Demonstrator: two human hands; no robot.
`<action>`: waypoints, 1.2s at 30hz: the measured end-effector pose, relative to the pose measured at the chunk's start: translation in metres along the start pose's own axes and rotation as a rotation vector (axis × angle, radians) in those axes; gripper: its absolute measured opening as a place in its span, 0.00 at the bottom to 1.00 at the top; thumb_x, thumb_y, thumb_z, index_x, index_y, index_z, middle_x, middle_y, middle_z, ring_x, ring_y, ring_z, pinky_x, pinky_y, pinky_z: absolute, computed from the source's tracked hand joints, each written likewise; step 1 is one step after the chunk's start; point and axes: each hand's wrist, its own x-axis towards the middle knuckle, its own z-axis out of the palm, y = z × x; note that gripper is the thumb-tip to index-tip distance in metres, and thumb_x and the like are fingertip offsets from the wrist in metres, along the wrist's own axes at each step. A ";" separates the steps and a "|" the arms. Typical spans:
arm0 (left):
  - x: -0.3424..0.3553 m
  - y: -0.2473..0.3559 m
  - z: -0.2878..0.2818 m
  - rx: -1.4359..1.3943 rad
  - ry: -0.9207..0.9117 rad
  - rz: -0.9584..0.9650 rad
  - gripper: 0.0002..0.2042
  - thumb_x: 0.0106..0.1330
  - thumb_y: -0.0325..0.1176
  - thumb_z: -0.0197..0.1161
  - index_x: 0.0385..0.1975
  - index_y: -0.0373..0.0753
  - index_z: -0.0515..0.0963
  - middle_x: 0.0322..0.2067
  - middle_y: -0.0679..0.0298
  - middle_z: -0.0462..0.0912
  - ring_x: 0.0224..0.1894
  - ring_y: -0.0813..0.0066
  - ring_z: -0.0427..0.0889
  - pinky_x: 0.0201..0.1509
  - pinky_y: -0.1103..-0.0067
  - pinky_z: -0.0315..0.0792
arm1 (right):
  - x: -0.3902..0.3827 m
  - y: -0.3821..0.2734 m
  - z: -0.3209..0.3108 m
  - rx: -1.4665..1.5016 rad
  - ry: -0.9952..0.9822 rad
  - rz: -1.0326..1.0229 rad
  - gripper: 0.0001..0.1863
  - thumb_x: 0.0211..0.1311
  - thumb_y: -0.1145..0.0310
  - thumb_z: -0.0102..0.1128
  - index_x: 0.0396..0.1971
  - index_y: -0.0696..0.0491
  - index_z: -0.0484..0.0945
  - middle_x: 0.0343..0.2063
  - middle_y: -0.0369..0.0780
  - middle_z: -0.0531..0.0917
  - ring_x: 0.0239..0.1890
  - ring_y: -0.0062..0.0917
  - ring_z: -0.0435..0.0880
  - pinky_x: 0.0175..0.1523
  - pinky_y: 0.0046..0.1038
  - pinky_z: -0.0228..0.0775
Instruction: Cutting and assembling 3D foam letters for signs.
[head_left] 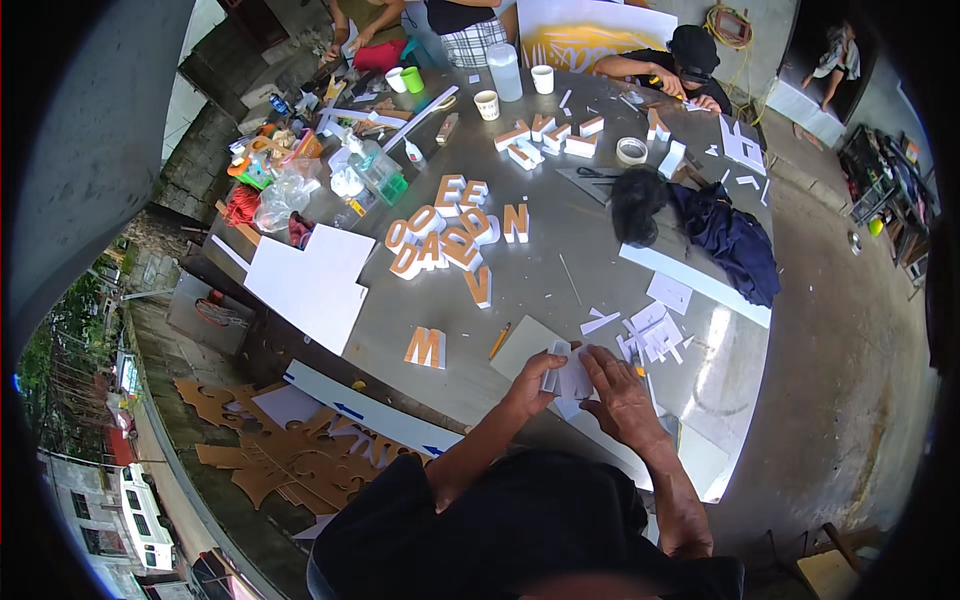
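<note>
Just above the table's near edge, my left hand (533, 384) pinches a small white board piece (574, 378) with upright sides. The fingers of my right hand (620, 396) are bent over its right side and press on it; their tips are partly hidden. Under both hands lie flat grey-white sheets (520, 345). A yellow pencil (500, 340) rests left of them. White cut strips (655, 330) are heaped beyond my right hand. Farther off, block letters with brown faces and white sides (440, 235) stand bunched together, and one more letter (426, 347) stands apart, nearer to me.
A large white board (308, 285) overhangs the left edge. Bottles (375, 170) and plastic bags crowd the far left. Dark cloth (725, 240) lies at right near a tape roll (631, 151). A person in a black cap (692, 55) works at the far right with a yellow tool.
</note>
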 end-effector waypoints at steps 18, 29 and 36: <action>-0.006 0.010 0.019 0.101 -0.145 -0.044 0.26 0.69 0.41 0.58 0.63 0.32 0.72 0.51 0.55 0.82 0.52 0.62 0.83 0.58 0.65 0.77 | -0.012 0.016 -0.004 0.171 -0.049 0.096 0.42 0.38 0.72 0.82 0.58 0.55 0.72 0.58 0.44 0.73 0.60 0.43 0.74 0.63 0.41 0.72; -0.008 -0.002 0.016 -0.398 -0.445 -0.231 0.31 0.73 0.41 0.59 0.70 0.32 0.59 0.61 0.46 0.73 0.65 0.46 0.73 0.61 0.47 0.77 | -0.024 0.021 -0.002 0.189 0.028 0.189 0.52 0.33 0.60 0.86 0.65 0.51 0.70 0.58 0.43 0.72 0.61 0.41 0.73 0.66 0.41 0.74; -0.007 -0.007 0.011 -0.393 -0.531 -0.226 0.34 0.66 0.37 0.66 0.69 0.32 0.61 0.62 0.44 0.72 0.66 0.45 0.73 0.65 0.44 0.71 | -0.023 0.021 0.003 0.265 0.063 0.156 0.49 0.35 0.60 0.85 0.63 0.54 0.71 0.57 0.45 0.74 0.61 0.43 0.73 0.65 0.41 0.71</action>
